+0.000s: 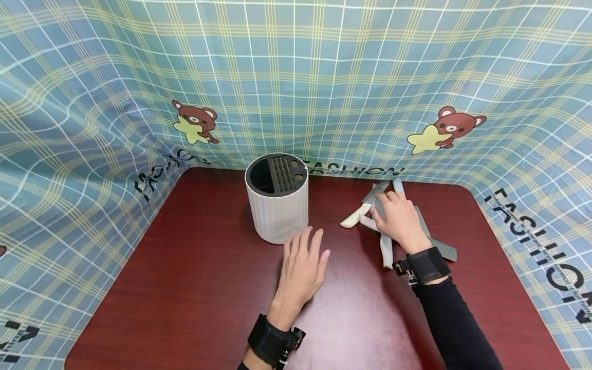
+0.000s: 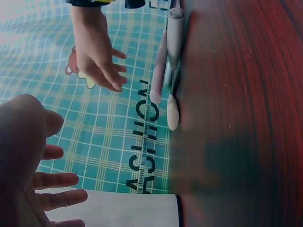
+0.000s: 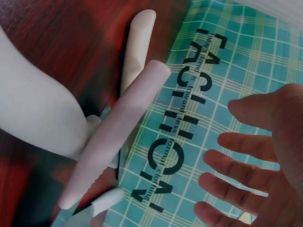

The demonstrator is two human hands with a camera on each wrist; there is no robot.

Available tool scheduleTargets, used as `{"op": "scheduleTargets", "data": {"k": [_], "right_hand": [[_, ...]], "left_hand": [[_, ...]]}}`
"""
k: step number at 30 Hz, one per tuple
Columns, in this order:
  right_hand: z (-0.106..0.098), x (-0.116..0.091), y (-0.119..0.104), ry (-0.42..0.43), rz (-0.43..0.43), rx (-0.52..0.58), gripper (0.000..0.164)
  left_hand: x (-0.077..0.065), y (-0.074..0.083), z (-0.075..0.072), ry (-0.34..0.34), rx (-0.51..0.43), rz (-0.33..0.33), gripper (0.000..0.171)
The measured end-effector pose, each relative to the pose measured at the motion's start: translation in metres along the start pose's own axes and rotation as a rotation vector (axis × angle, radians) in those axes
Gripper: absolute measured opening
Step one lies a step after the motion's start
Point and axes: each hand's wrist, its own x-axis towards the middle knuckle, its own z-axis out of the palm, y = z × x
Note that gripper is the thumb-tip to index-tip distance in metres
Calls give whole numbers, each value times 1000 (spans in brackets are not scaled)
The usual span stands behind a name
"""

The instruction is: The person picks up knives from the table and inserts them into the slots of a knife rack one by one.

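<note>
Knives [image 1: 386,250] are in a messy crisscross heap on the right side of the table [image 1: 194,267], pale handles, grey blades, one handle [image 1: 355,216] more cream. Right hand's [image 1: 399,218] over the heap, fingers loosely spread, gripping nothing; left hand's [image 1: 300,270] spread too, near the block [image 1: 279,216], can't tell if it's touching. Loads of red tabletop to the left and up front, plus a strip between block and heap. Back edge is tight though: checked cloth [image 1: 314,77] rises right behind it.

left fingers [image 1: 304,241] and right fingers [image 3: 239,169] extended
</note>
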Motion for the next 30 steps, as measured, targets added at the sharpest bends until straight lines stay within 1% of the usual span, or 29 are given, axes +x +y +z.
{"op": "scheduleTargets", "data": {"k": [6, 14, 18, 21, 30], "right_hand": [[9, -1, 3, -107, 4, -8, 45], [19, 1, 5, -171, 0, -10, 53], [24, -1, 8, -216, 2, -18, 52], [28, -2, 10, -227, 0, -22, 49], [36, -4, 13, -222, -9, -7, 44]], "left_hand": [[-2, 1, 1, 7, 7, 4, 45], [0, 1, 0, 26, 6, 13, 45], [-2, 2, 1, 28, 12, 14, 46], [-3, 2, 1, 33, 12, 14, 46], [-3, 3, -1, 38, 13, 19, 45]]}}
